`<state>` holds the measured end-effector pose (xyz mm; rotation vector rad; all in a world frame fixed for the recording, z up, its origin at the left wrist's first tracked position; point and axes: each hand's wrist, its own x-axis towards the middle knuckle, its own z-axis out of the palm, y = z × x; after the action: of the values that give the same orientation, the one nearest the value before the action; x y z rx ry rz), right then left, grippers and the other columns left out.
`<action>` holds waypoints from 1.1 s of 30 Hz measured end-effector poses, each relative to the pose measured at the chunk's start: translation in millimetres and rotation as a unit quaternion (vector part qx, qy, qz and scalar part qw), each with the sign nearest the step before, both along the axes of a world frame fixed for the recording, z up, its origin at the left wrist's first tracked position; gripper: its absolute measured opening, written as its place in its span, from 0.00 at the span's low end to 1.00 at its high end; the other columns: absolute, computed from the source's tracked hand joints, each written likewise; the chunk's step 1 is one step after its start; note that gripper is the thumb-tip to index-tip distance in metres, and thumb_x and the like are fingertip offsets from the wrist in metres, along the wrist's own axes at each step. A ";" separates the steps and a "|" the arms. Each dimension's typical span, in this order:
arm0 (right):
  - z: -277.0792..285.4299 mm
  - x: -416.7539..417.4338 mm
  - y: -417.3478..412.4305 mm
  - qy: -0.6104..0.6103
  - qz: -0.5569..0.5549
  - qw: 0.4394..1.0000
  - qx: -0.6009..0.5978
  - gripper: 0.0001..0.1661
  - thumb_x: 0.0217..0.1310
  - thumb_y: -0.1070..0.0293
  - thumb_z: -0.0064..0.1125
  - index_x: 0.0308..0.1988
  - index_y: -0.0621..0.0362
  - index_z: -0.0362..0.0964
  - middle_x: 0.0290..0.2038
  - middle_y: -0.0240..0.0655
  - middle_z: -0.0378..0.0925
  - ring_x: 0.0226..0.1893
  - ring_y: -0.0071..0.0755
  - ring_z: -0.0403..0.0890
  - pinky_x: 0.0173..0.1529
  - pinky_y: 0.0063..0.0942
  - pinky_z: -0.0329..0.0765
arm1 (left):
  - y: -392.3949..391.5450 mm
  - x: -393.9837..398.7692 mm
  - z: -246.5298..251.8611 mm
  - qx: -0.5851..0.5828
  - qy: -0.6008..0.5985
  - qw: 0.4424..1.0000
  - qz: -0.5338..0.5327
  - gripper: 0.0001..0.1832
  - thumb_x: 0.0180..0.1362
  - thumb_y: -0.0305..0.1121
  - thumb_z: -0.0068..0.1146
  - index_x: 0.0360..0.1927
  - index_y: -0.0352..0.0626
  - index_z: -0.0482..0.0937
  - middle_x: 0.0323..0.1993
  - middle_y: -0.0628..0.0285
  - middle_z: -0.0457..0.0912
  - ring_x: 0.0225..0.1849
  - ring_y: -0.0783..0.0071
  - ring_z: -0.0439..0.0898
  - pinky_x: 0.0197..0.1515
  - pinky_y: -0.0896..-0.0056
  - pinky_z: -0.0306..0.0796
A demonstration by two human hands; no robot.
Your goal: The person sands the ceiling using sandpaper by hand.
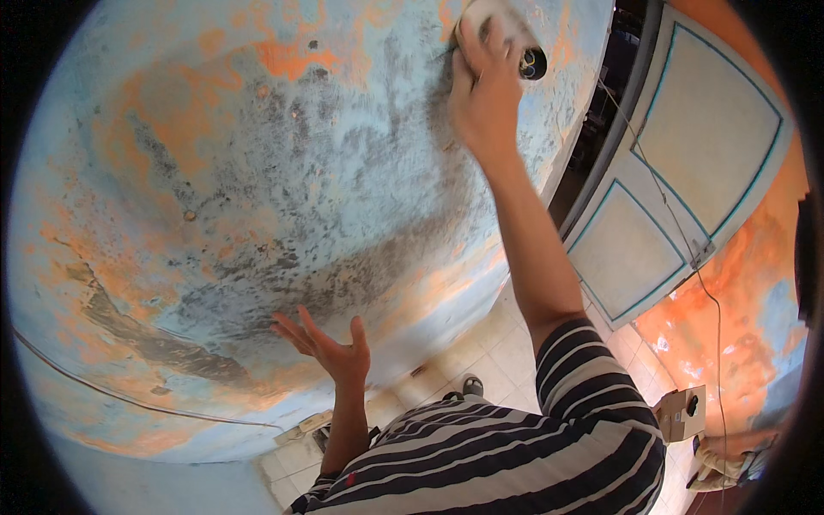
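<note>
My right hand (486, 96) is raised to the upper part of a painted wall (309, 161) and grips a pale, rounded tool (502, 26). The tool lies against or very near the wall; its exact kind is blurred. A dark round end (532, 63) with a coiled wire or mark shows beside my fingers. Lower down, my left hand (335, 347) has its fingers spread and holds nothing, close to the wall; whether it touches is unclear. The wall has worn light blue paint with orange patches, dark smudges and a rough grey strip (161, 341) at the lower left.
At the right stands a cream panelled door (708, 129) with turquoise trim, and a cable (663, 193) hangs across it. A cardboard box (683, 415) sits on the tiled floor (515, 354). Another cable (129, 400) runs low along the wall.
</note>
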<state>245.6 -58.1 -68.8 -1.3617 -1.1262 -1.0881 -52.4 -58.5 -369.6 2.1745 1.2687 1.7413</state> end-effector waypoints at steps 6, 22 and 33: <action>-55.1 -13.2 5.1 0.019 0.021 0.999 -0.025 0.28 0.75 0.67 0.54 0.71 0.46 0.69 0.77 0.54 0.60 0.75 0.80 0.57 0.68 0.70 0.62 | 1.6 -6.3 -4.3 -0.024 0.021 0.999 0.007 0.53 0.65 0.57 0.66 0.84 0.44 0.50 0.86 0.39 0.37 0.85 0.30 0.31 0.78 0.22 0.37; -39.7 -6.1 11.5 0.025 0.011 1.000 0.001 0.31 0.74 0.70 0.52 0.74 0.45 0.68 0.79 0.56 0.56 0.76 0.80 0.54 0.73 0.71 0.57 | 5.7 -4.2 -6.5 -0.018 0.032 0.999 0.004 0.54 0.65 0.58 0.66 0.84 0.45 0.50 0.85 0.38 0.33 0.85 0.30 0.28 0.78 0.20 0.35; -79.8 -49.5 8.5 -0.026 0.053 0.998 -0.015 0.30 0.71 0.76 0.56 0.70 0.59 0.71 0.74 0.57 0.65 0.72 0.82 0.62 0.72 0.58 0.64 | 12.2 0.2 -11.7 -0.023 0.040 0.998 0.033 0.54 0.67 0.63 0.61 0.84 0.43 0.49 0.84 0.34 0.30 0.84 0.26 0.25 0.75 0.16 0.32</action>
<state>196.1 -49.5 -148.6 -1.2885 -1.2438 -1.0395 -52.2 -46.4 -381.3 2.2216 1.3997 1.6475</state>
